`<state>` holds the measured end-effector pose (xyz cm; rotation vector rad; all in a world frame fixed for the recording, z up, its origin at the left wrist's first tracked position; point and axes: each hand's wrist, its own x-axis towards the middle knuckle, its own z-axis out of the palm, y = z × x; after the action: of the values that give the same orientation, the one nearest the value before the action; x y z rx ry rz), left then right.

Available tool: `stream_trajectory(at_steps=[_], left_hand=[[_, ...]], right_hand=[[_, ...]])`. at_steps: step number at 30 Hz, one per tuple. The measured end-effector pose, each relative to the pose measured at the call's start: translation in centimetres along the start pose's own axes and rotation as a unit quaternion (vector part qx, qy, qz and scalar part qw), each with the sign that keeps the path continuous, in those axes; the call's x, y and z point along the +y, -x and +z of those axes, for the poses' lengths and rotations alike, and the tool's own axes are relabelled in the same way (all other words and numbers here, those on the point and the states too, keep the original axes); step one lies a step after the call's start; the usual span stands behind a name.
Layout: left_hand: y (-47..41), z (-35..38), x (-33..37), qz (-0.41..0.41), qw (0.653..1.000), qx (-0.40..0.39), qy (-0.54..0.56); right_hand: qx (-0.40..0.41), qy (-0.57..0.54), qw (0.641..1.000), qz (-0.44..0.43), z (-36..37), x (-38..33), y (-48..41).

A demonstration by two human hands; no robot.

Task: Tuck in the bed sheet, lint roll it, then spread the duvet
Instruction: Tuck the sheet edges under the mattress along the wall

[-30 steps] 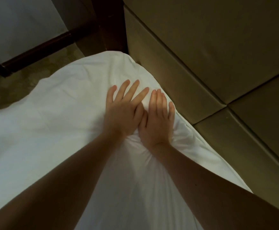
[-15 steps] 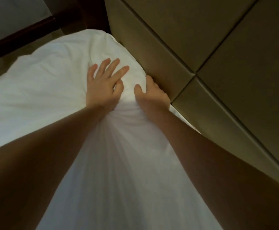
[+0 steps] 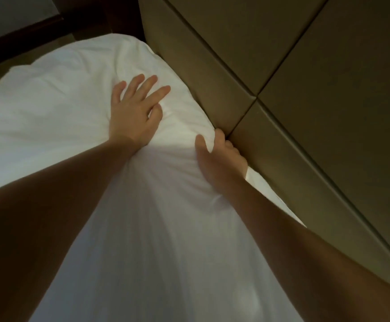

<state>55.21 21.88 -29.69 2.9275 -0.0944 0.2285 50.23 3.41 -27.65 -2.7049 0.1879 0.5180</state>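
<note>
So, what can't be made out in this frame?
Head view only.
Fingertips of the right hand: sunk between the sheet and the padded panels.
Sheet's edge there: hidden in that same gap.
Both arms past the forearm: cut off by the bottom edge.

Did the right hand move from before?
Yes. The right hand slid away from the left hand to the padded panel, and now grips the edge of the bed sheet there.

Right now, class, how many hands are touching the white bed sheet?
2. The left hand presses flat on the bed sheet; the right hand grips its edge beside the padded wall panels.
</note>
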Motion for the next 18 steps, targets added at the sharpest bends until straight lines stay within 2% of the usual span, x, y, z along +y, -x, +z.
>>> stream_trajectory(at_steps=[4, 6, 8, 12, 18], left_hand=[[0.2, -0.2, -0.3, 0.000, 1.000, -0.012, -0.007], [0.2, -0.4, -0.3, 0.003, 1.000, -0.019, -0.011], [0.1, -0.4, -0.1, 0.008, 1.000, -0.022, -0.008], [0.1, -0.1, -0.4, 0.022, 1.000, 0.007, -0.008], [0.5, -0.9, 0.2, 0.018, 0.999, 0.035, -0.014]], right_hand=[[0.065, 0.061, 0.995, -0.038, -0.5, 1.2, 4.6], [0.080, 0.082, 0.993, -0.022, -0.7, 2.7, 6.6], [0.073, 0.077, 0.994, 0.010, -0.6, 3.2, 6.5], [0.085, 0.080, 0.993, 0.002, 0.5, 3.0, 5.4], [0.076, 0.008, 0.997, 0.003, 1.0, 3.8, 4.1]])
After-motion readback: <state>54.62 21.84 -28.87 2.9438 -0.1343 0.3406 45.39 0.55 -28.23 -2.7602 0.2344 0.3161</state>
